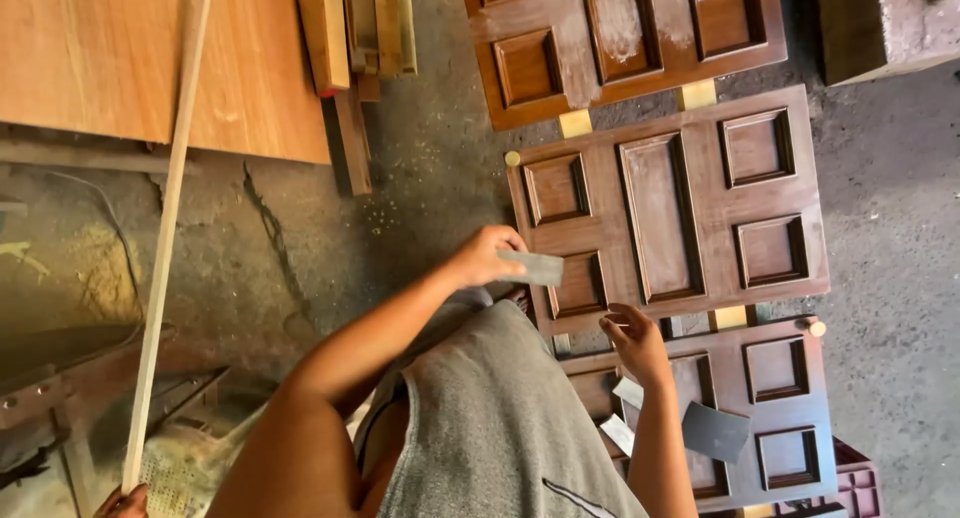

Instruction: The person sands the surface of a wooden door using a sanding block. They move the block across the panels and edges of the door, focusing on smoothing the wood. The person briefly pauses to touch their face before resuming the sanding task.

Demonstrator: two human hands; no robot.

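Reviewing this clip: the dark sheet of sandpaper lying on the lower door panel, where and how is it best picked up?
Probably by the free corner of the dark sandpaper sheet, pinched from above by the right hand, which is nearest. The sheet lies flat on the lower door panel, so a lifted edge or corner gives fingers purchase.

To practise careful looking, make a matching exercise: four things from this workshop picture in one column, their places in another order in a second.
Things:
1. Grey sanding sheet
2. Long thin stick
3. Dark sheet
4. Large plywood board

Places:
A. top left corner
B. lying on the lowest panelled door
C. pinched in the left hand
D. slanting down the left side

Pairs: 1-C, 2-D, 3-B, 4-A
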